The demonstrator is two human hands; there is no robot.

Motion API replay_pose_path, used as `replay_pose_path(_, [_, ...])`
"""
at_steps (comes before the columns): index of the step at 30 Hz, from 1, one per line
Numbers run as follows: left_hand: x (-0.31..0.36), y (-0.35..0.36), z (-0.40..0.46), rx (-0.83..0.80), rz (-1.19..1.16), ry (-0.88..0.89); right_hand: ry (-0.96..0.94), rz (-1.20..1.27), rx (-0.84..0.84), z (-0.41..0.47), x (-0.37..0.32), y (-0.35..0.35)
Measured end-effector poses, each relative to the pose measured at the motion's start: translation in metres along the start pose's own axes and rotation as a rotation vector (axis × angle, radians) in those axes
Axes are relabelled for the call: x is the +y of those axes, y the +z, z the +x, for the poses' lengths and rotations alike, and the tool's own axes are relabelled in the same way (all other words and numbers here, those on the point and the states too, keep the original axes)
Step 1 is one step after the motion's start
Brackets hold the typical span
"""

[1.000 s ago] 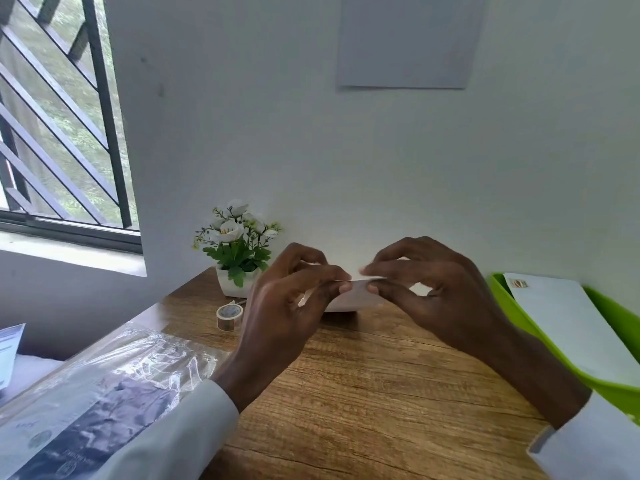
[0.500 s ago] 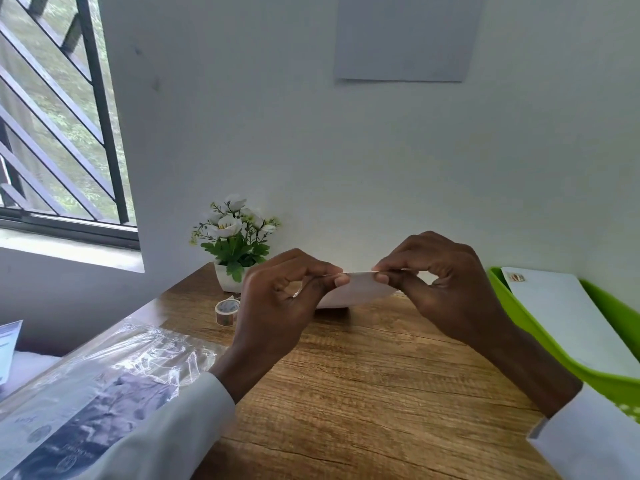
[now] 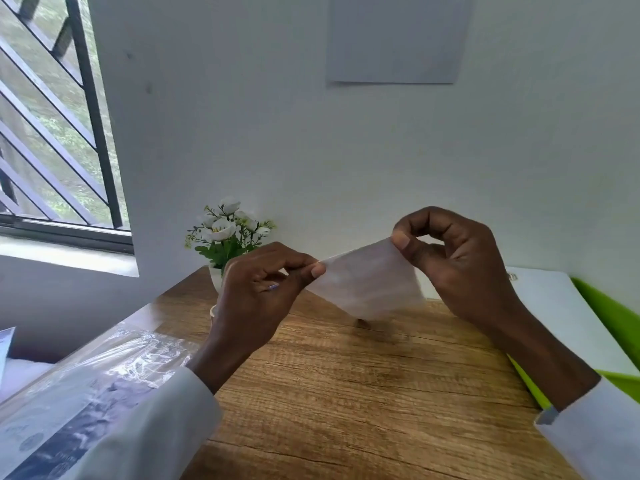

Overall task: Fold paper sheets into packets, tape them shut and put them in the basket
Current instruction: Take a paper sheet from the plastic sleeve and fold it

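Observation:
A small folded white paper packet (image 3: 367,282) hangs in the air above the wooden table (image 3: 346,393). My left hand (image 3: 259,299) pinches its left corner between thumb and forefinger. My right hand (image 3: 457,265) pinches its upper right corner, higher up, so the packet tilts and its face shows. The green basket (image 3: 609,313) stands at the right edge of the table with a white packet (image 3: 561,313) lying in it. The tape roll (image 3: 213,310) is almost wholly hidden behind my left hand.
A small pot of white flowers (image 3: 228,233) stands at the back of the table by the wall. A clear plastic pack of sheets (image 3: 86,393) lies at the left front. A barred window (image 3: 52,133) is at the left, a grey sheet (image 3: 394,36) on the wall.
The packet was held flat and edge-on between both hands. My right hand has risen and turned it, so its face now shows. The left hand has shifted slightly right over the tape roll.

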State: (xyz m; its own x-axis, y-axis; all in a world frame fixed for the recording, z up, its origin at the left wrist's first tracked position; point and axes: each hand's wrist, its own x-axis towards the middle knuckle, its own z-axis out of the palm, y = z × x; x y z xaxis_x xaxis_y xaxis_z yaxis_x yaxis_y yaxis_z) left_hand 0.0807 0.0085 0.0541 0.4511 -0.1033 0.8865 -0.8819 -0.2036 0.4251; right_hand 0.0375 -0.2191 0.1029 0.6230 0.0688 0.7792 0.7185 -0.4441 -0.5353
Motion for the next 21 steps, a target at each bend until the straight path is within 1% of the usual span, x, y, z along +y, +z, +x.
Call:
replay_pose_path(2, [-0.003, -0.001, 0.0, -0.096, 0.004, 0.011, -0.024, -0.01, 0.011, 0.001, -0.01, 0.003])
replay_pose_path(5, [-0.006, -0.001, -0.003, -0.339, -0.111, -0.077, -0.022, -0.063, -0.016, 0.0, -0.017, 0.007])
replay_pose_path(7, [-0.003, 0.001, -0.007, -0.451, -0.216, -0.177, 0.017, -0.143, -0.088, -0.001, -0.015, 0.009])
replay_pose_path(8, [0.0, 0.002, -0.008, -0.468, -0.26, -0.216, 0.042, -0.187, -0.14, -0.001, -0.013, 0.012])
replay_pose_path(10, [0.003, 0.006, -0.01, -0.43, -0.298, -0.256, 0.078, -0.242, -0.238, -0.005, -0.007, 0.02])
replay_pose_path(12, [0.002, 0.009, -0.011, -0.363, -0.307, -0.311, 0.095, -0.251, -0.29, -0.009, 0.0, 0.029])
replay_pose_path(14, [-0.002, 0.011, -0.013, -0.329, -0.316, -0.384, 0.125, -0.24, -0.312, -0.013, 0.006, 0.036])
replay_pose_path(17, [-0.008, 0.013, -0.019, -0.339, -0.304, -0.462, 0.228, -0.197, -0.339, -0.016, 0.015, 0.04])
replay_pose_path(19, [-0.011, 0.017, -0.023, -0.333, -0.307, -0.517, 0.265, -0.224, -0.328, -0.019, 0.022, 0.043])
replay_pose_path(21, [-0.012, 0.021, -0.027, -0.309, -0.308, -0.544, 0.261, -0.271, -0.303, -0.021, 0.027, 0.047])
